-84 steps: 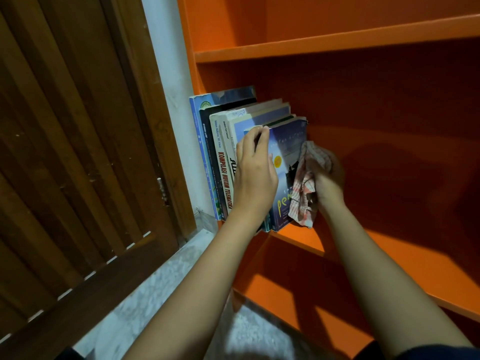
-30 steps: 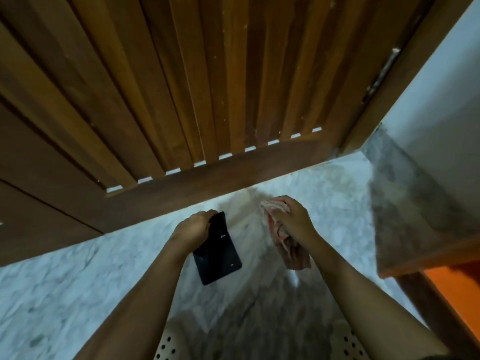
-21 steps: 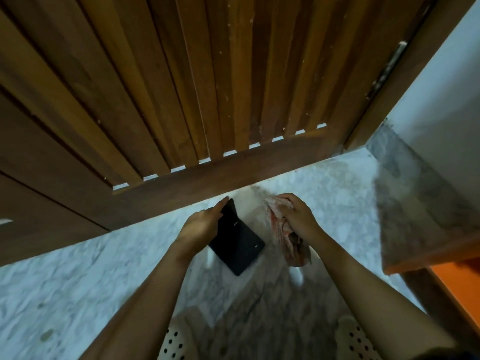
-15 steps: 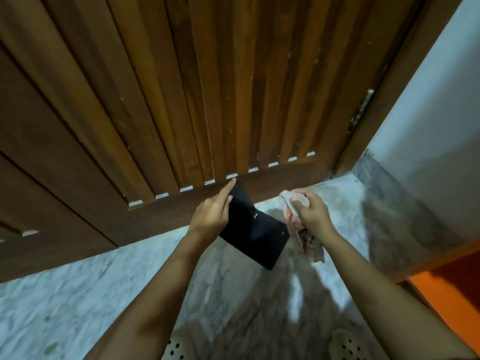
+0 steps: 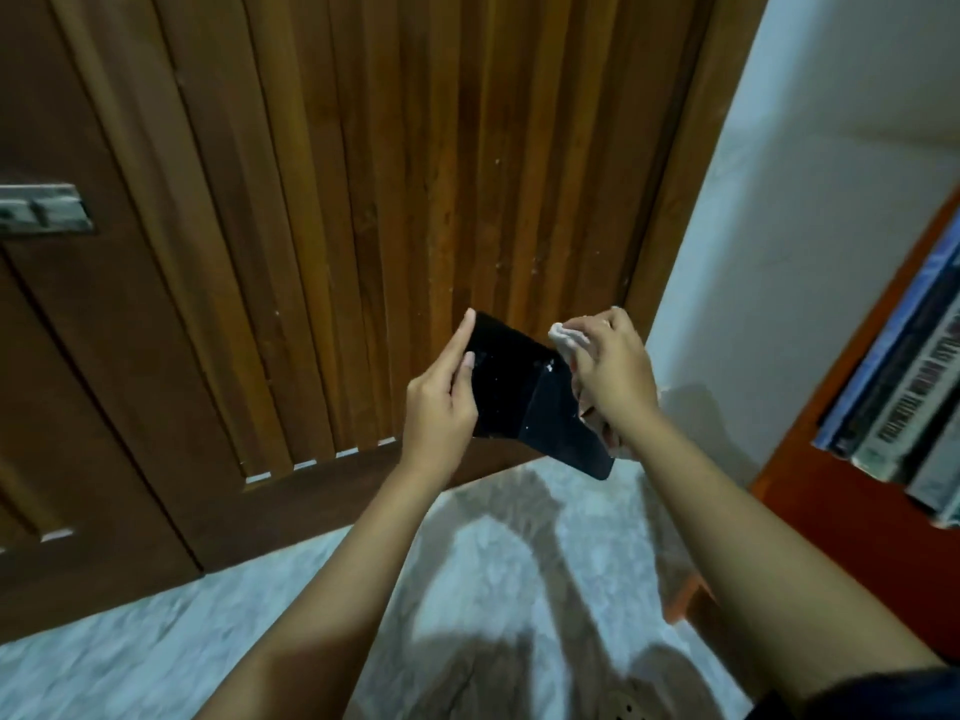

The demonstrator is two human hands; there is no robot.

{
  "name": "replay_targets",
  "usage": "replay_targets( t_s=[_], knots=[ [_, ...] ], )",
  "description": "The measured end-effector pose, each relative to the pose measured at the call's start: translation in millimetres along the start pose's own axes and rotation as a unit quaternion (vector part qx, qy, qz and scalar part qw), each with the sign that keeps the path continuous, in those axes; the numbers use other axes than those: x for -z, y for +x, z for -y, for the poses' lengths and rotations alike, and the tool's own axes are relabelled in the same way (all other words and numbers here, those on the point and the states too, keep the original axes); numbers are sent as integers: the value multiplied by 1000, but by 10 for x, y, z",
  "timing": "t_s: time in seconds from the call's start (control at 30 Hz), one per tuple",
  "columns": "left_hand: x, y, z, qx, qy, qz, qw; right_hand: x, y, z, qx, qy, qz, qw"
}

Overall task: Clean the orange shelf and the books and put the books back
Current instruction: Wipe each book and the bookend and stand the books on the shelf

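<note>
Black book [image 5: 524,397], gripped by the left hand [image 5: 441,407], has been raised. Right hand [image 5: 613,371], clutching the cloth [image 5: 566,337], now touches its right edge; wiping likely starts.

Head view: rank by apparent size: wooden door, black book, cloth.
1. wooden door
2. black book
3. cloth, mostly hidden by the right hand, so its full size is unsure.

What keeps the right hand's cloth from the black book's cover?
Probably nothing, so yes: the right hand and its cloth sit at the right edge of the black book, and the left hand grips only its left edge, leaving the cover bare.
</note>
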State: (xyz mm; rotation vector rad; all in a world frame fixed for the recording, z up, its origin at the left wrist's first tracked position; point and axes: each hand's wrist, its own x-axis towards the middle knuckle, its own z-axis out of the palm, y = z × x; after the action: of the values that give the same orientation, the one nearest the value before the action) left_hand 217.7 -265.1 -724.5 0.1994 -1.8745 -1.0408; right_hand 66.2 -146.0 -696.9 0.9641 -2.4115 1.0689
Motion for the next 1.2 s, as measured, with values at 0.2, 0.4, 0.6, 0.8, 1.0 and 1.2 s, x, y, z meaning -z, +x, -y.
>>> replay_targets(
  t_s=[0.2, 0.4, 0.6, 0.8, 1.0, 1.2],
  knots=[
    [36, 91, -362, -53, 7, 9, 999, 214, -73, 11, 65, -131, 11, 989],
    [20, 124, -475, -84, 15, 13, 996, 131, -167, -44, 109, -183, 19, 977],
    [2, 72, -380, -72, 22, 22, 997, -79, -317, -140, 135, -181, 58, 972],
    [-55, 42, -328, -63, 7, 11, 998, -293, -465, -208, 160, -123, 86, 976],
    [-160, 47, -251, -62, 16, 11, 998, -489, -727, -300, 212, -112, 118, 964],
    [-239, 47, -75, -65, 62, 9, 996, -492, -821, -414, 203, -28, 318, 926]
  ],
)
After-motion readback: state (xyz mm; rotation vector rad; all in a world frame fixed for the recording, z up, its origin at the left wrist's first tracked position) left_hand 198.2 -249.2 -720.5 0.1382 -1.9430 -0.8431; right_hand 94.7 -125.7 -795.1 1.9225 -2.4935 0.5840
